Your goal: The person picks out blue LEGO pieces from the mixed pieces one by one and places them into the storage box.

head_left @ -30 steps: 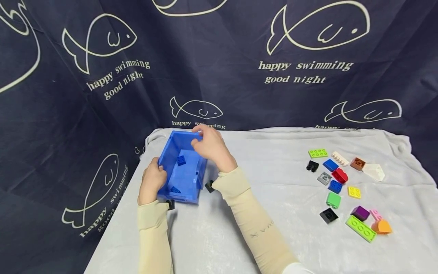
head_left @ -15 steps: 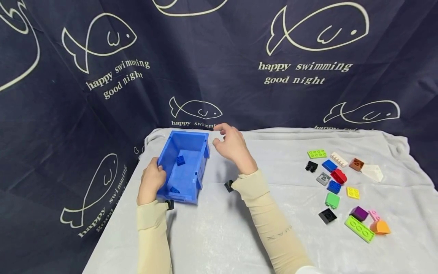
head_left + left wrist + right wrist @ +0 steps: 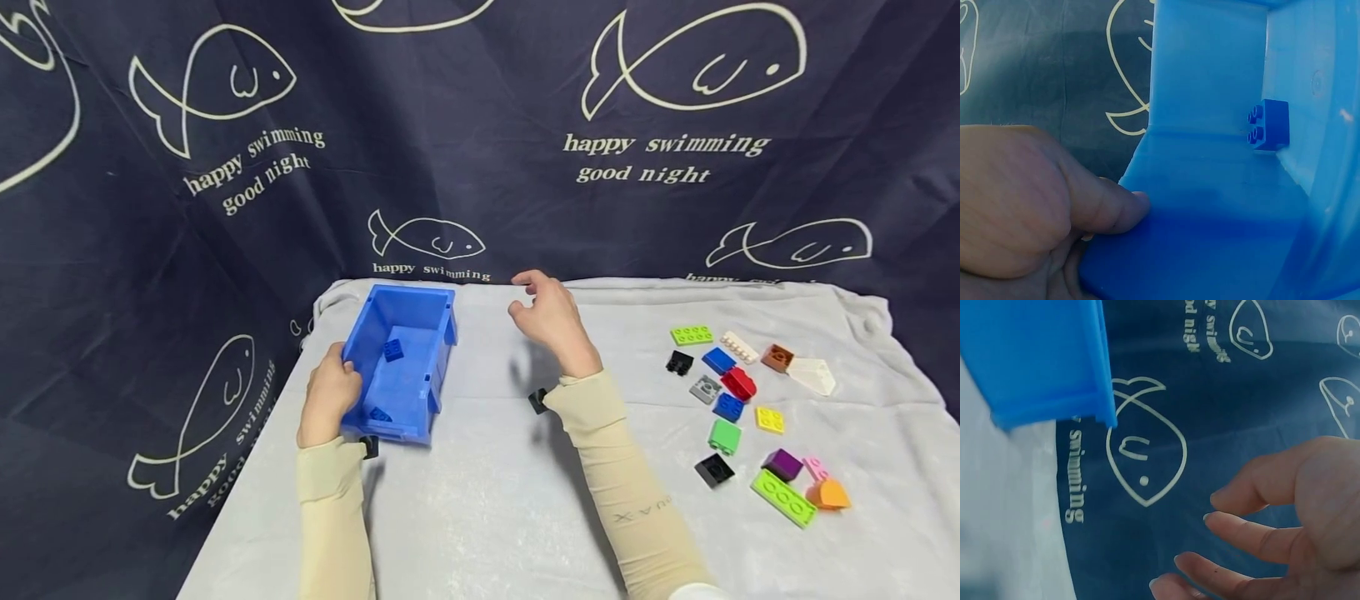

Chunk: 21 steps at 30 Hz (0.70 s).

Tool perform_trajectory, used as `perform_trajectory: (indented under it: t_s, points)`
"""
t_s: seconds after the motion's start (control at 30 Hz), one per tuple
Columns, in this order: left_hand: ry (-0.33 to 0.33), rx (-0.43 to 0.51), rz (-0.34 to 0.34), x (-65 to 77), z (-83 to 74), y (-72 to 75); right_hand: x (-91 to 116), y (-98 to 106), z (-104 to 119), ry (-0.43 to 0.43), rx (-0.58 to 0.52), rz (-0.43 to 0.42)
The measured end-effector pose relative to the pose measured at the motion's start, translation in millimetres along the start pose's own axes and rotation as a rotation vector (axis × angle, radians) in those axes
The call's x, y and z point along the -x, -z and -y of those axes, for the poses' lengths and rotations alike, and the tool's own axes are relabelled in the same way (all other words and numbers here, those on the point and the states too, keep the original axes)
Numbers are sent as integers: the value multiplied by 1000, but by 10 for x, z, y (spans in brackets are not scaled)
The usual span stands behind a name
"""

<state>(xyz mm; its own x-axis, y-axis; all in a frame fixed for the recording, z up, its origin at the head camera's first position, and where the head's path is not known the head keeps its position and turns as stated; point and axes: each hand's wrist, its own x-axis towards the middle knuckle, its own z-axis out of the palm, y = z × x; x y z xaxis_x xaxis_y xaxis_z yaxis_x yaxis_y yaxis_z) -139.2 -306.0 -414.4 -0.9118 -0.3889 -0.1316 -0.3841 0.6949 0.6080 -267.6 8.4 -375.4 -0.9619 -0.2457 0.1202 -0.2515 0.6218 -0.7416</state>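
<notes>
Blue bin (image 3: 412,307) is at the left of the white cloth (image 3: 480,508), two blue bricks (image 3: 393,349) inside. Your left hand (image 3: 330,393) grips its left wall; your right hand (image 3: 553,323) hangs off its right side, fingers loosely bent, nothing held. Loose bricks (image 3: 724,437) scattered farther right.

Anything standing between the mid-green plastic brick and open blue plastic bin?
Yes: in the head view, the right arm's cream sleeve and the black cuff device cross the straight path from green brick to blue bin.

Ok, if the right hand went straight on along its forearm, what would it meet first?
Likely the navy curtain; the right hand seems aimed right of the blue bin, though depth is unclear.
</notes>
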Motion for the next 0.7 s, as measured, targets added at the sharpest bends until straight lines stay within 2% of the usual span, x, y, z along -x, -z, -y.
perform_trajectory:
  t_s: [0.37,0.53,0.7]
  points:
    - [-21,-15,5,25,3,-19,61,250,-470,-126,68,44]
    - [-18,-18,21,24,1,-2,97,460,-703,-172,142,8]
    - [-14,-22,24,10,-22,22,142,767,-961,-238,229,-42]
